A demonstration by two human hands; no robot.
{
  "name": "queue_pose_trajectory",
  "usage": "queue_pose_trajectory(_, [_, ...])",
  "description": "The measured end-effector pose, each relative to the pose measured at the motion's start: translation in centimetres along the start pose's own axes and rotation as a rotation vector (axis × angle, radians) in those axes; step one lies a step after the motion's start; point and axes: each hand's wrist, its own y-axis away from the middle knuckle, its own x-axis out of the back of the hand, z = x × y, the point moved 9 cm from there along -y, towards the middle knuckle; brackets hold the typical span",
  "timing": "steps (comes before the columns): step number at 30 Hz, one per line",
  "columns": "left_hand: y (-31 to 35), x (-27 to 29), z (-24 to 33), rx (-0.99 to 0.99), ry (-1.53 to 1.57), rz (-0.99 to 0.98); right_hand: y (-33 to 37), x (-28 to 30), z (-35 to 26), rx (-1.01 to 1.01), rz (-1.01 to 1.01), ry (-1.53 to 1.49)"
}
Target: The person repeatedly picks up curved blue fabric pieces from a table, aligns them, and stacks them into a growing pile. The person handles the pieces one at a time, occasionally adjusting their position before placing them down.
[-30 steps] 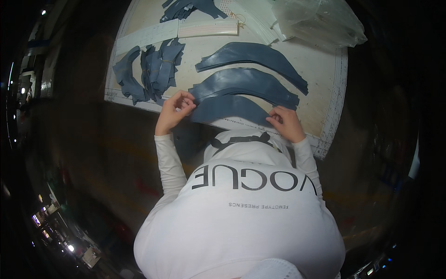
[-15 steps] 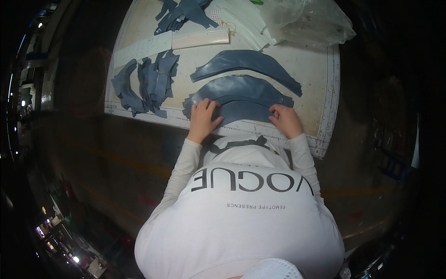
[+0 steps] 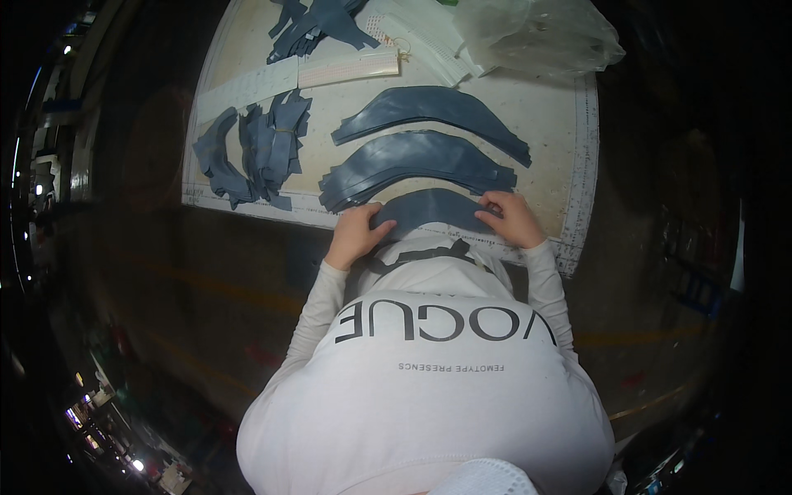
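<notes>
A curved blue-grey cut piece [image 3: 431, 206], leather-like or fabric, lies across the near edge of the table in front of me. Its left end is pinched between thumb and fingers of my left hand [image 3: 355, 234]. At the other end, my right hand [image 3: 513, 219] grips it the same way. Just beyond lies a fanned stack of like curved pieces [image 3: 417, 155], apart from the held one at its middle. Farther off is another arched stack [image 3: 431, 107]. Whether the held piece is a single layer I cannot tell.
On the table's left are tied bundles of blue-grey pieces [image 3: 276, 147]. More strips [image 3: 318, 31] lie at the far left, behind paper sheets [image 3: 252, 89] and a pale printed card [image 3: 351, 69]. A clear plastic bag [image 3: 540, 37] sits far right. Ruler-like markings line the table border [image 3: 582, 165].
The front curved piece has come toward me, away from the stack, so a gap now shows between them. Both hands have moved slightly nearer my body with it.
</notes>
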Motion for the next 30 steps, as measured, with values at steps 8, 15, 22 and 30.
queue_pose_trajectory(8, [-5.0, 7.8, -2.5, -0.072, 0.233, 0.396, -5.1, 2.1, -0.5, 0.051, 0.365, -0.094])
queue_pose_trajectory(15, [-7.2, 6.5, -4.3, -0.027, -0.077, 0.361, -6.0, 0.8, -0.1, -0.010, 0.402, 0.125])
queue_pose_trajectory(22, [-6.5, 7.2, -4.1, -0.087, 0.061, 0.416, -5.3, 1.0, -0.3, -0.020, 0.489, 0.130])
queue_pose_trajectory(30, [-7.4, 8.8, -2.6, -0.155, 0.146, 0.386, -6.2, 2.2, -0.8, 0.057, 0.486, -0.055])
